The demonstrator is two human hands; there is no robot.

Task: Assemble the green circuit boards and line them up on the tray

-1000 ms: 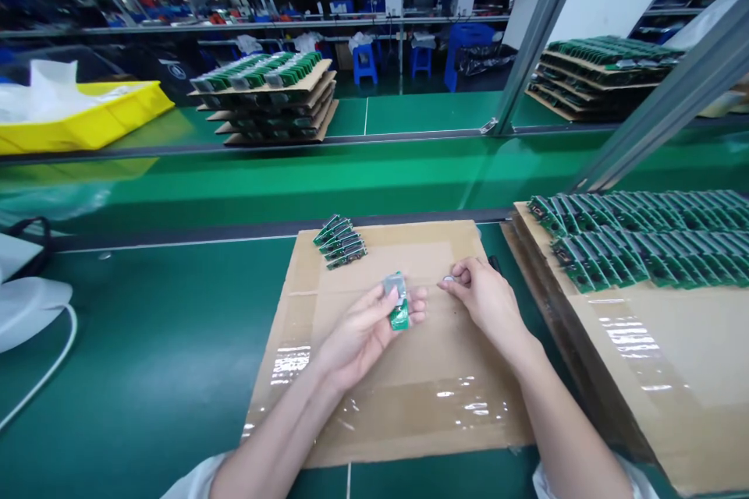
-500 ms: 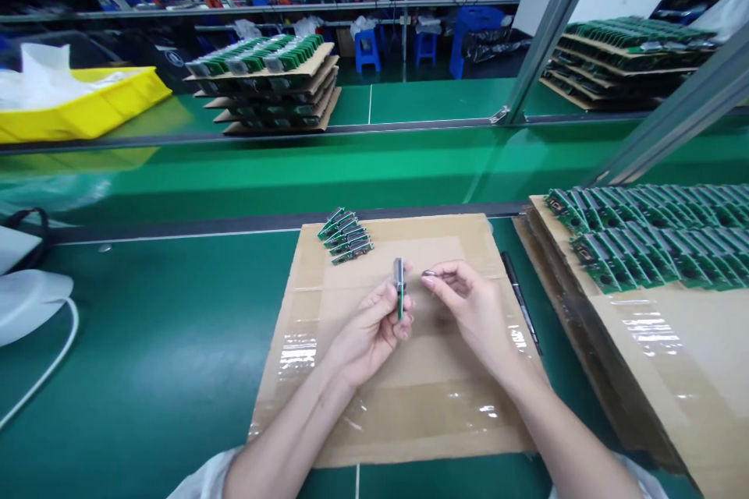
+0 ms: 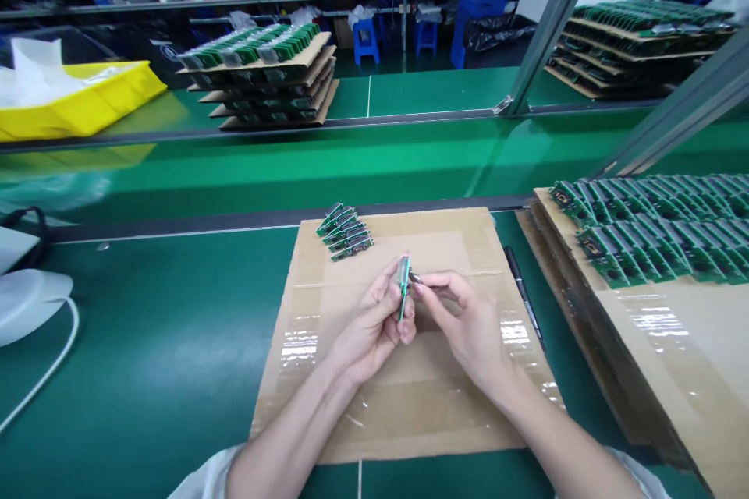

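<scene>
Holding a small green board [image 3: 402, 286] up on its edge, the left hand [image 3: 374, 327] pinches it between thumb and fingers. The board stands almost straight up, with its long side going up and down and its thin edge facing the camera. Its flat faces look left and right.

The right hand [image 3: 462, 320] is just to the right of the board. Its thumb and first finger are pressed close together on a tiny dark part [image 3: 415, 277]. I cannot tell what that part is, because it is too small. The part touches, or nearly touches, the top right face of the board. So the right hand comes at the board from the right side, and the left hand keeps the board steady from the left and below.

Both hands are above a flat sheet of cardboard [image 3: 445, 405] on the green table [image 3: 146, 343]. A short row of more boards [image 3: 345, 232] lies at the far left corner of the cardboard, a little way from the hands. A black pen [image 3: 523, 296] lies along the right edge of the cardboard. Further right, many more boards [image 3: 655, 230] lie in rows on another cardboard sheet.
</scene>
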